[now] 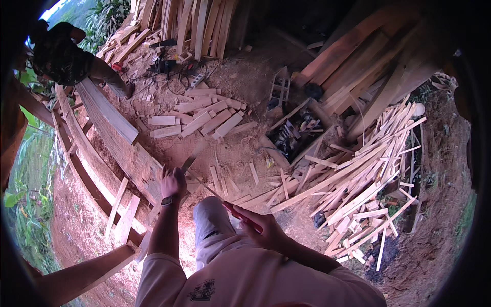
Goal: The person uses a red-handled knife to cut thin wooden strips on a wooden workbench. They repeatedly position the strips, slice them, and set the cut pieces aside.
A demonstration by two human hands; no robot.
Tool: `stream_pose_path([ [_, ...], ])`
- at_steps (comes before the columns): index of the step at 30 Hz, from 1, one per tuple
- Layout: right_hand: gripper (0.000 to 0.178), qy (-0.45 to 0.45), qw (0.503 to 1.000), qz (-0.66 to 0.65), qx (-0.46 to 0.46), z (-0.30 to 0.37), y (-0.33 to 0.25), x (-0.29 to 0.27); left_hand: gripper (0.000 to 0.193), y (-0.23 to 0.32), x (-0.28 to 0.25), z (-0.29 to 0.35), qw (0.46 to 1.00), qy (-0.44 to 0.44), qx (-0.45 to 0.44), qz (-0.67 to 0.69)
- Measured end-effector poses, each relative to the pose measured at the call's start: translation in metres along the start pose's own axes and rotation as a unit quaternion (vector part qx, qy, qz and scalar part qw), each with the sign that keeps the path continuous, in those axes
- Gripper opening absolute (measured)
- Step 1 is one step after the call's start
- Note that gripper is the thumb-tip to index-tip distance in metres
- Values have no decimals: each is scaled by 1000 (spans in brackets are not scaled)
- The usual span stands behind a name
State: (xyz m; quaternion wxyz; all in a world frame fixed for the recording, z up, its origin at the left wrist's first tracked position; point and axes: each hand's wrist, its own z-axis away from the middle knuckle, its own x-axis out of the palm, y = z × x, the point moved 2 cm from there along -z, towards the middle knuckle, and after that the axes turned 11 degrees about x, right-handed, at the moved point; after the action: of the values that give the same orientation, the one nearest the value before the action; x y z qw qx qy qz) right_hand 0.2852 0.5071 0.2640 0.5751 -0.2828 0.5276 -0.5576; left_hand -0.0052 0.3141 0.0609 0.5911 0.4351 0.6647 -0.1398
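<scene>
My left hand [173,183], with a dark watch on its wrist, is closed at the end of the long plank on the left. A flat grey blade [190,159] sticks out from it, pointing up and to the right; the rest is hidden by the fingers. In front of my body, my right hand [263,231] is wrapped round the red handle [242,216] of a slim tool that looks like a file. Its thin shaft [207,188] runs up-left toward the blade by my left hand. Whether the two touch, I cannot tell.
Long planks [120,143] stretch along the left, where another person [64,56] stands. Short wood blocks [204,115] lie heaped ahead. On the right are a wooden box [276,153] of dark items and a pile of thin wood strips [358,169]. Boards [197,25] stand at the back.
</scene>
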Motion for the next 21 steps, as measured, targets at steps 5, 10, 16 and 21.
stream_pose_path([
  [5,55,-42,998,-10,53,2,-11,-4,22,-1,3,2,1000,24,17,4],
  [10,54,-41,998,-31,44,1,-13,-4,26,-1,2,1,1000,11,15,-1],
  [16,54,-25,999,-32,5,1,-10,3,24,7,-7,-2,1000,-16,-5,13],
  [21,54,-29,999,-13,23,3,5,8,25,14,-15,-6,999,-27,-19,15],
])
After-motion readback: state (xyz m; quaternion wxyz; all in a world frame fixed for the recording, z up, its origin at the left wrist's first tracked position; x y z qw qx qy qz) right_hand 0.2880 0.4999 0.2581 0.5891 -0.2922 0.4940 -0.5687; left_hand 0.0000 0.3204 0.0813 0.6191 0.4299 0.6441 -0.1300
